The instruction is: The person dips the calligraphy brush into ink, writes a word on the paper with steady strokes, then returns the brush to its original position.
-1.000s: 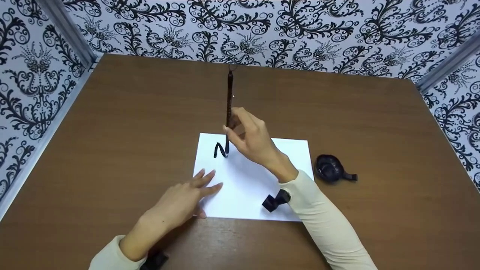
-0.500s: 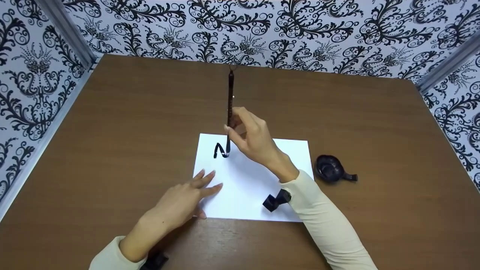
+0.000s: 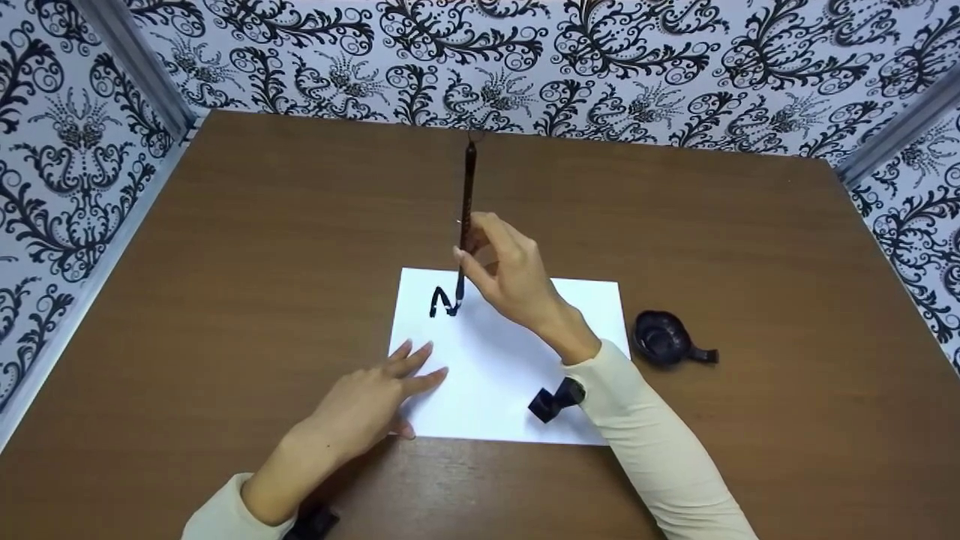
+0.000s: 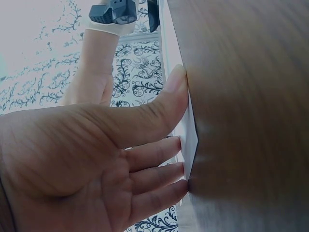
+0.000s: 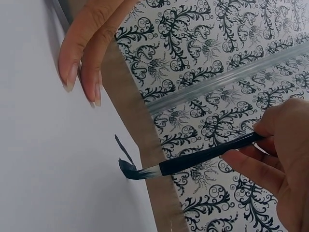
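As the right hand [image 3: 514, 277] eases the long dark brush [image 3: 468, 187] a touch rightward, the black zigzag [image 3: 445, 301] on the white sheet [image 3: 487, 375] gains a rounded lower bend, a half-second's change I follow from afar. Fingers and thumb pinch the handle, which stands nearly upright; on the right wrist view, the bristles [image 5: 129, 171] bend against the sheet near its far edge. By my reading, the downstroke is complete and the line is turning back upward, the mark unfinished. The left hand [image 3: 364, 405], in the same place, rests fingers spread on the near left part of the sheet, gripping nothing, apparently steadying it. A small dark dish [image 3: 681, 343] sits just right of the sheet.
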Demonstrator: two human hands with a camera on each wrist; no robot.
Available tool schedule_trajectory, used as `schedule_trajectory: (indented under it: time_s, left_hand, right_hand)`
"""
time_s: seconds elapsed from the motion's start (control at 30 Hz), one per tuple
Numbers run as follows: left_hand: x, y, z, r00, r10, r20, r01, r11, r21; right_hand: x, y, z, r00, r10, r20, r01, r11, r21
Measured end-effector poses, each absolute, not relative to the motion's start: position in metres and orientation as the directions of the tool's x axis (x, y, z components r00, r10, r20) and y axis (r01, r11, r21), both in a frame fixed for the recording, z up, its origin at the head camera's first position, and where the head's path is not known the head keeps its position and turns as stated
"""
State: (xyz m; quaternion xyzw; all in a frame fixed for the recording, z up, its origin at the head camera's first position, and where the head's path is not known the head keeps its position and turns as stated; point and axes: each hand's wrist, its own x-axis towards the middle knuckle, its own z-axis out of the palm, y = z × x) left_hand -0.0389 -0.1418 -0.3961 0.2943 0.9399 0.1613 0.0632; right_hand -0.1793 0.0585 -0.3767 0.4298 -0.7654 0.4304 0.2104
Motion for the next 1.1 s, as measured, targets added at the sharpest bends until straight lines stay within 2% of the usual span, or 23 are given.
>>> schedule_trajectory:
  time_s: [0.37, 1.1]
  left_hand:
    - [-0.0394, -0.1419, -0.3978, -0.817, 0.576, -0.018, 0.534, 0.769, 0.352]
    - [-0.0397, -0.1430, -0.3972, -0.819, 0.573, -0.031, 0.526, 0.772, 0.357]
  right_hand:
    - [-0.1826, 0.0587, -0.3775, -0.507, -0.437, 0.743, -0.862, 0.275, -0.426]
    - [-0.1890, 0.0597, -0.3829, -0.508, -0.367, 0.780, -0.861, 0.260, -0.438]
